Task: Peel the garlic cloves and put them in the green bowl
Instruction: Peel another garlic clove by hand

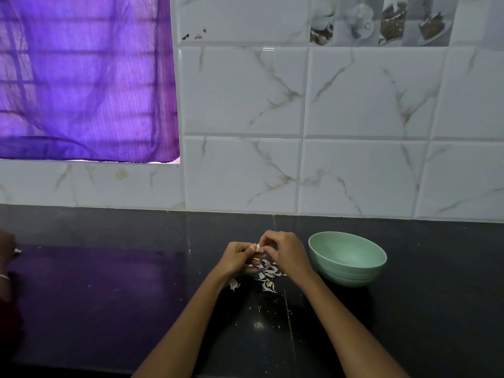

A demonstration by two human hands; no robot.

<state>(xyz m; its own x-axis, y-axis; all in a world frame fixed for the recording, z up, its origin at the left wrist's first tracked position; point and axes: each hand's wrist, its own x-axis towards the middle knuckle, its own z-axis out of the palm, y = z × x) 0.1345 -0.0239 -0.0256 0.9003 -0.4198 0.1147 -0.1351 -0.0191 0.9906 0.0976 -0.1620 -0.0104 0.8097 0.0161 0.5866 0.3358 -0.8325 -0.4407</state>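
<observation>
Garlic clove [256,246]: lower centre of frame, pinched between both hands; too small to tell its long axis.
Left hand [236,258]: fingers curled, pinching the clove's left side.
Right hand [283,251]: fingertips clamped on its right side.
Green bowl [347,258]: just right of the right hand.
Peels [268,275]: scattered on the dark counter [109,296], below the hands.

The dark polished stone countertop [109,296] is glossy, mirroring purple light. On it, the round pale green bowl [347,259] looks like smooth, matt plastic with fine ridges low on its wall. Just left of the bowl lie thin, papery white garlic skins [268,274]. Behind the bowl, white marble-veined ceramic wall tiles [368,91] shine; far left of it hangs sheer, finely creased purple cloth curtain [81,77]
</observation>
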